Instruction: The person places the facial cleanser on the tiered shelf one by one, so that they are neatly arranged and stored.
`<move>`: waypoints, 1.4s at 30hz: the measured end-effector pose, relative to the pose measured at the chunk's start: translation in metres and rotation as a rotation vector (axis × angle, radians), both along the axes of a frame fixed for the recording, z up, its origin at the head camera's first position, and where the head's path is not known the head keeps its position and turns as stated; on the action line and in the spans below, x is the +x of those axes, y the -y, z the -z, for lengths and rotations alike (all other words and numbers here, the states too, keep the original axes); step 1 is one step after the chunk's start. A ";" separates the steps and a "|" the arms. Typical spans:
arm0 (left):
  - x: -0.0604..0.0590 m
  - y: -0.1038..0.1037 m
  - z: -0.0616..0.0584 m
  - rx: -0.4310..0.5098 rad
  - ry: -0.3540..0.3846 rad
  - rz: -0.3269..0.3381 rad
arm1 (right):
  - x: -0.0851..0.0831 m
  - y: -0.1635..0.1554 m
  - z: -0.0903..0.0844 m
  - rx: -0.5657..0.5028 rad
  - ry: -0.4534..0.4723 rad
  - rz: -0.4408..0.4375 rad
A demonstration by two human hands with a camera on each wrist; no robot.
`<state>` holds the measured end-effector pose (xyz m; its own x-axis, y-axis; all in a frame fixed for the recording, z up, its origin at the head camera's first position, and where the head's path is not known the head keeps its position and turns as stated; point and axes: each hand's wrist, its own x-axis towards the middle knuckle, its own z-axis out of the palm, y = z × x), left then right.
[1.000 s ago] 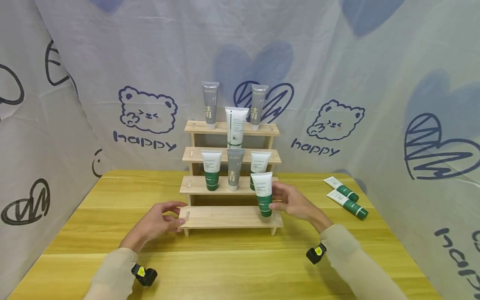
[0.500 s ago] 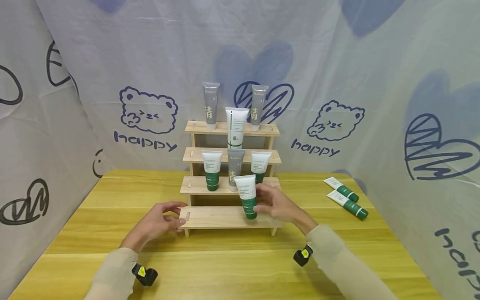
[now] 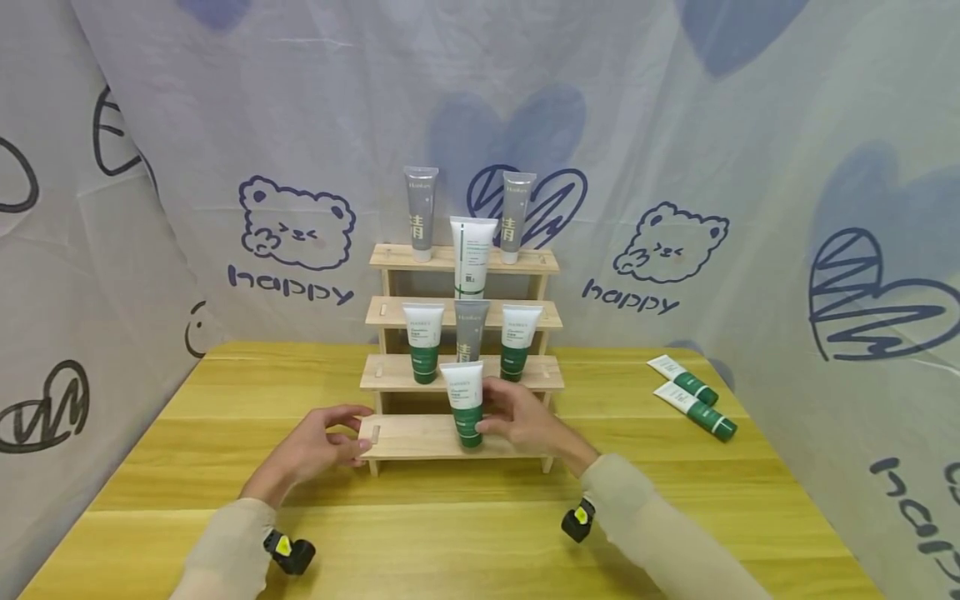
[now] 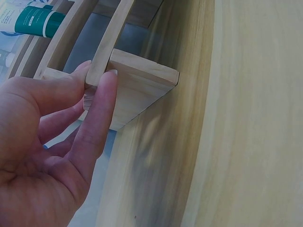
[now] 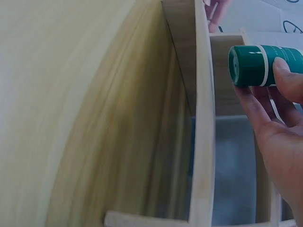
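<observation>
Head view: the right hand (image 3: 525, 417) grips a white-and-green plastic tube (image 3: 465, 402) upright on the bottom step of the tiered wooden rack (image 3: 420, 435), at 12 o'clock on the yellow wooden table (image 3: 450, 542). The left hand (image 3: 318, 446) pinches the step's 9 o'clock end.

Left wrist view: thumb and fingers (image 4: 97, 118) clasp the step's corner.

Right wrist view: fingers (image 5: 284, 78) wrap the tube's green cap (image 5: 248, 65).

Head cam looks forward and down from a bit back, stepped shelf (image 3: 461, 367) mid-frame. Left wrist cam sits tight on the shelf's bottom-step corner (image 4: 137, 90), left hand (image 4: 52, 142) lower left. Right wrist cam is equally close under that same step, tube (image 5: 265, 65) upper right. All three share the bottom step.
</observation>
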<state>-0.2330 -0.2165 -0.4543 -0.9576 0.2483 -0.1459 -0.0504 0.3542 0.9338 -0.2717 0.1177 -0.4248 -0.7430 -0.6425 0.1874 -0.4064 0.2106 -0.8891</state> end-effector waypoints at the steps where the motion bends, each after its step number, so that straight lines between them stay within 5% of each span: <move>1: 0.000 0.000 0.000 0.002 0.001 -0.001 | 0.000 0.002 0.001 -0.002 0.000 0.002; 18: 0.002 0.002 -0.002 0.044 -0.013 0.047 | 0.000 0.036 0.010 -0.089 0.039 -0.006; 42: 0.001 0.000 -0.001 -0.012 0.013 -0.003 | 0.001 0.059 0.023 -0.137 0.052 -0.016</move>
